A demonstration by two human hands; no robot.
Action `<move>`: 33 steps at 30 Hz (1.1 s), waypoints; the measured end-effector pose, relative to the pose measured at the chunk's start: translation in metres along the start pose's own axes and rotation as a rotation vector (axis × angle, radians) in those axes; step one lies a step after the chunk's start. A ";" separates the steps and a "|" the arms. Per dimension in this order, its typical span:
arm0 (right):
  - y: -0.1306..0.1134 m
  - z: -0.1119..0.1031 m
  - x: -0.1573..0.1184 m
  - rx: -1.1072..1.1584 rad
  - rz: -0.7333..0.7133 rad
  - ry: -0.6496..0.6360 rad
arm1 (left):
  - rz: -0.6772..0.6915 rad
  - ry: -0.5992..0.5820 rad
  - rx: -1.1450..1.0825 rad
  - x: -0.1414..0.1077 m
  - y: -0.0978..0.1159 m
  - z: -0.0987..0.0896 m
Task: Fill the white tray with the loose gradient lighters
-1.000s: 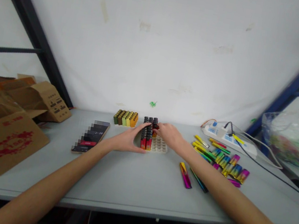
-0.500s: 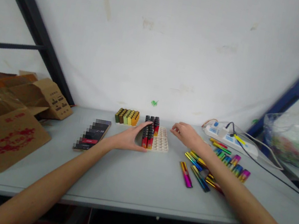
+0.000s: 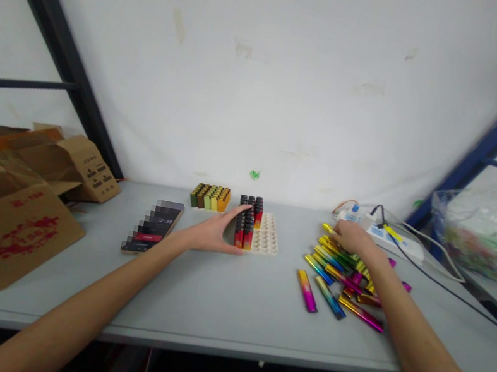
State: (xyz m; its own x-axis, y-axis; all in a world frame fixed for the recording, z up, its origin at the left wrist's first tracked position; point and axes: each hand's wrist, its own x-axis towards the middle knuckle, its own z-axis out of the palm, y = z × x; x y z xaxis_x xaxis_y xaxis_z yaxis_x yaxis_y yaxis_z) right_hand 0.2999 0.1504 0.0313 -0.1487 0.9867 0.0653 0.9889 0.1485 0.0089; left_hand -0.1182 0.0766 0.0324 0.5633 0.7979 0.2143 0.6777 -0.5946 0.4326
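My left hand [image 3: 217,232] rests on the table with thumb and fingers spread around the left side of a white tray [image 3: 267,235]. Red tubes with black tops [image 3: 244,230] stand upright in the tray's left part; round holes show on its right. Over at the right, my right hand [image 3: 351,236] is at the back of a loose pile of shiny multicoloured tubes [image 3: 339,269]. Its fingertips are too small and hidden to show whether they hold one. A block of upright green, yellow and orange pieces [image 3: 210,197] stands behind my left hand.
A phone [image 3: 155,227] lies left of my left hand. An opened cardboard box [image 3: 19,203] fills the far left. At the back right are a power strip [image 3: 392,241] with cables and a clear plastic bag [image 3: 484,237]. The wall rises behind the table [image 3: 226,310].
My right hand has moved right, from beside the tray to the back of the tube pile. My left hand stays around the tray's left side.
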 end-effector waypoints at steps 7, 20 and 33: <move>-0.016 -0.019 -0.005 0.545 -0.199 0.264 | -0.017 -0.006 -0.056 0.000 0.002 -0.001; -0.115 -0.062 -0.031 1.523 -0.350 0.028 | -0.001 0.004 -0.072 0.000 0.000 0.000; -0.144 -0.014 -0.045 1.322 -0.428 -0.002 | 0.021 0.012 -0.076 0.000 0.000 0.001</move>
State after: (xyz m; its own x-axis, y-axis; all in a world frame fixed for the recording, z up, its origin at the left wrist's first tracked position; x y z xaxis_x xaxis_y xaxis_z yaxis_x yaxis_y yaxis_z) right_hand 0.1638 0.0833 0.0406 -0.4377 0.8489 0.2964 0.1324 0.3869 -0.9126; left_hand -0.1174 0.0765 0.0314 0.5709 0.7869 0.2343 0.6280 -0.6023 0.4928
